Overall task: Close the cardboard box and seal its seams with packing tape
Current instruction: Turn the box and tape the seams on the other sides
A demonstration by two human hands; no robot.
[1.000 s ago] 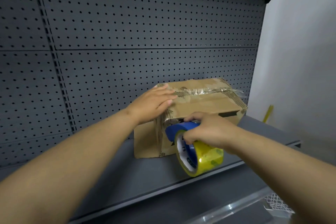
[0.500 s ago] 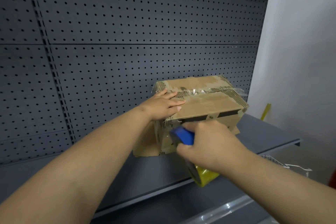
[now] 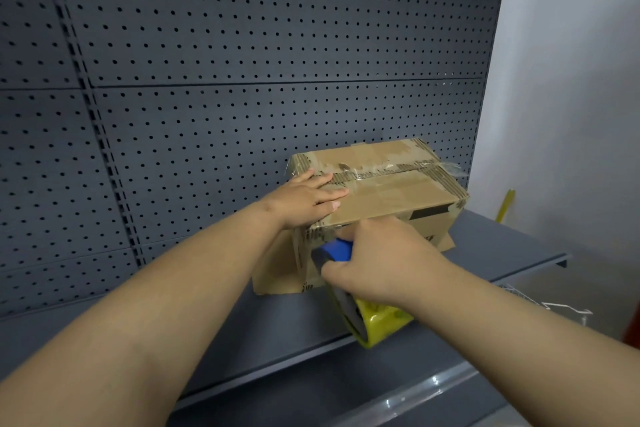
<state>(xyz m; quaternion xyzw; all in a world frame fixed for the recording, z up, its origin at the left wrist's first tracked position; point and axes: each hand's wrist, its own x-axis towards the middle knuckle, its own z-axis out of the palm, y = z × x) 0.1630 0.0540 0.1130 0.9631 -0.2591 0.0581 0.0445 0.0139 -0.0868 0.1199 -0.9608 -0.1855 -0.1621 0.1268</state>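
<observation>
While the cardboard box (image 3: pixel 391 196) is kept standing on the grey shelf (image 3: pixel 225 333), close to the pegboard back panel (image 3: pixel 242 97), the packing tape roll (image 3: pixel 381 321) is seen to have been swung from face-on to nearly edge-on within the past second, and its blue dispenser head (image 3: pixel 337 250) has been brought down against the near front face of the box, just below the top edge. The roll is clasped by the right hand (image 3: pixel 381 262), whose grip is curled around it from above, so that the point where tape meets cardboard is hidden. The left hand (image 3: pixel 304 199) has been slid further onto the lid, and its grip is spread flat, fingers straight, pressed on the near top flap beside the centre seam (image 3: pixel 391 173), which is already covered by a clear, wrinkled strip. The top is therefore judged closed and its main seam sealed; a fresh run of tape on the front face appears to be started, though whether the tape has yet been stuck cannot be told. A loose brown flap (image 3: pixel 273 270) is left showing at the box's lower left, on the shelf. Beyond, a pale wall (image 3: pixel 571 114), a yellow object (image 3: pixel 505 204) leaning against it and a wire basket (image 3: pixel 550 305) are glimpsed at right.
</observation>
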